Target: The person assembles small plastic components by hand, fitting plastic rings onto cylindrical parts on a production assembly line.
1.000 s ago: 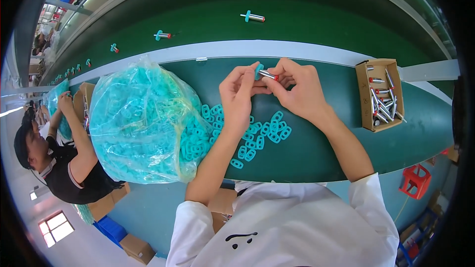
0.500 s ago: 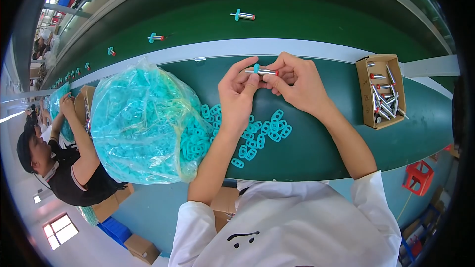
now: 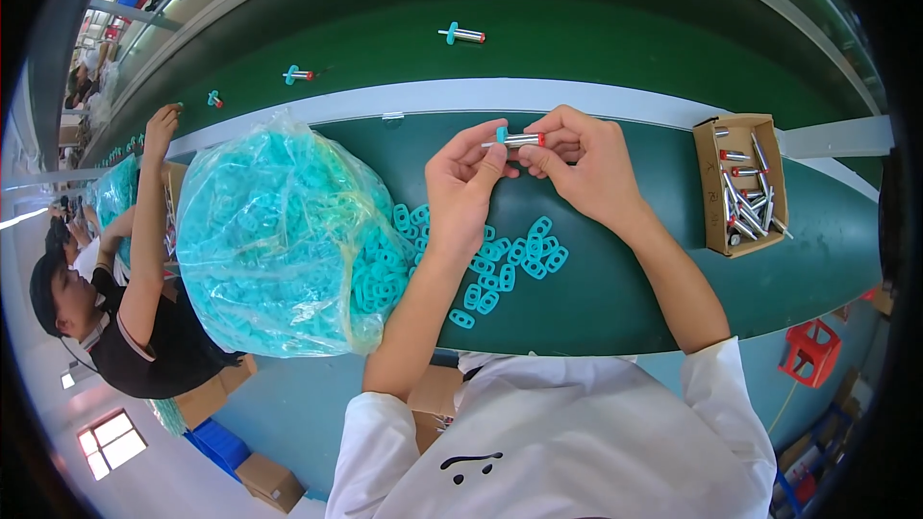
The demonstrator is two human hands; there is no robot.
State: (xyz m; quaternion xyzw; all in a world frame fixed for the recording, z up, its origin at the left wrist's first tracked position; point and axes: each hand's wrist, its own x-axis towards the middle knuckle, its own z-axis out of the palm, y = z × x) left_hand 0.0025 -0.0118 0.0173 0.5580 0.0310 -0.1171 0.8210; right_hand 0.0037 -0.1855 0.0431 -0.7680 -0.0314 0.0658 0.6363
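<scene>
Between my two hands lies a silver metal cylinder (image 3: 520, 140) with a red end and a thin rod at the other end. A teal plastic ring piece (image 3: 502, 135) sits around it near the rod end. My left hand (image 3: 458, 183) is closed, its thumb and fingers pinching the part by the teal piece. Closed as well, my right hand (image 3: 594, 165) grips the cylinder near its red end. Loose teal oval pieces (image 3: 507, 276) with holes are scattered on the green table (image 3: 596, 288) below my hands.
A big clear bag of teal pieces (image 3: 269, 240) stands left of my left arm. At right, an open cardboard box (image 3: 713, 187) holds several metal cylinders. Beyond a pale rail (image 3: 538, 96), fitted cylinders (image 3: 468, 36) lie on a green belt. A co-worker (image 3: 125, 317) is at left.
The fitted cylinders on the belt have shifted slightly left. The co-worker has raised an arm and reached over to the belt. My hands stay nearly in place, still holding the cylinder.
</scene>
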